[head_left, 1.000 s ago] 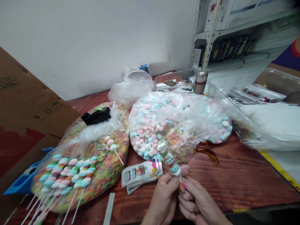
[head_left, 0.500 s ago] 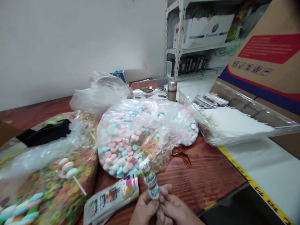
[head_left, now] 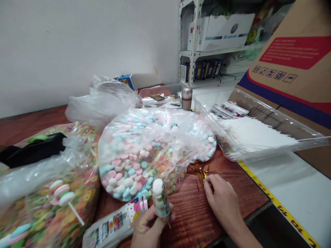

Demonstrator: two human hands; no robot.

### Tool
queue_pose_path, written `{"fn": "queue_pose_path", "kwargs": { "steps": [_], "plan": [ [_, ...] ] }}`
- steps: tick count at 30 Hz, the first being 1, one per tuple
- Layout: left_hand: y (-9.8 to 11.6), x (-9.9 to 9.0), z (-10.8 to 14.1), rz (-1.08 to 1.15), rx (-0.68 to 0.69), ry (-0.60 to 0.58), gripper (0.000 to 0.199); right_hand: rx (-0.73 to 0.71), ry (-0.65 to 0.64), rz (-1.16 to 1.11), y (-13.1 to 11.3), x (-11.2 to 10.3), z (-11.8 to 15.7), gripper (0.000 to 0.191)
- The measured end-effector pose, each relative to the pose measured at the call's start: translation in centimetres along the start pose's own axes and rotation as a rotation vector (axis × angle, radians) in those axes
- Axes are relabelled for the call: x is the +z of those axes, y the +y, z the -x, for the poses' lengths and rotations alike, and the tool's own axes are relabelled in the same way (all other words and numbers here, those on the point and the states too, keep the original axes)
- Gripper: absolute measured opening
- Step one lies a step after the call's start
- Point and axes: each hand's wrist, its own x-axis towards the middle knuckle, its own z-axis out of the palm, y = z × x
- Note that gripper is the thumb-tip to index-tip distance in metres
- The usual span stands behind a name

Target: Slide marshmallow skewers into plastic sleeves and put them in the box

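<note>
My left hand (head_left: 152, 224) is closed around the lower end of a marshmallow lollipop (head_left: 160, 198) in a printed clear wrapper, held upright above the table. My right hand (head_left: 223, 198) is at a small bunch of gold twist ties (head_left: 198, 172) on the wooden table, its thumb and forefinger pinched at the bunch's right edge. A stack of printed clear bags (head_left: 113, 225) lies beside my left hand. Behind the lollipop sits a big clear bag of pastel marshmallows (head_left: 126, 172).
At left is a bag of ring-shaped sweets (head_left: 85, 203) with an unwrapped marshmallow lollipop (head_left: 62, 194) on top. A clear tray (head_left: 261, 156) of white sticks stands at right before a cardboard box (head_left: 292, 58). A metallic cylinder (head_left: 187, 98) stands behind the marshmallows.
My right hand has left the lollipop and moved right and forward to the gold twist ties. My left hand keeps the lollipop, slightly farther left. The view has shifted a little.
</note>
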Motion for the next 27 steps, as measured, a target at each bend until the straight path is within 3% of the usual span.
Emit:
{"fn": "queue_pose_path", "kwargs": {
  "steps": [5, 9, 16, 20, 23, 27],
  "plan": [
    [0.1, -1.2, -0.6, -0.125, 0.107, -0.065, 0.03, -0.063, 0.051, -0.053, -0.5, -0.9, 0.7, 0.022],
    [0.3, -1.2, -0.5, -0.127, 0.111, -0.025, 0.029, -0.076, 0.025, -0.068, -0.6, -1.2, 0.9, 0.016],
    [1.1, -1.0, 0.0, -0.301, 0.228, -0.021, 0.021, -0.207, 0.047, 0.297, -2.6, 1.2, 1.2, 0.021],
    [1.7, -1.8, 0.3, -0.64, 0.51, -0.032, 0.009, -0.215, 0.104, 0.332, -2.5, 1.2, 1.2, 0.028],
    [1.5, -1.8, 0.6, -0.896, 0.774, -0.044, 0.022, -0.229, 0.17, 0.296, -2.9, -0.3, 1.4, 0.029],
    [0.3, -0.5, 1.2, -1.183, 0.932, -0.092, 0.031, -0.395, 0.225, 0.12, -5.5, -1.7, 2.6, 0.018]
  ]
}}
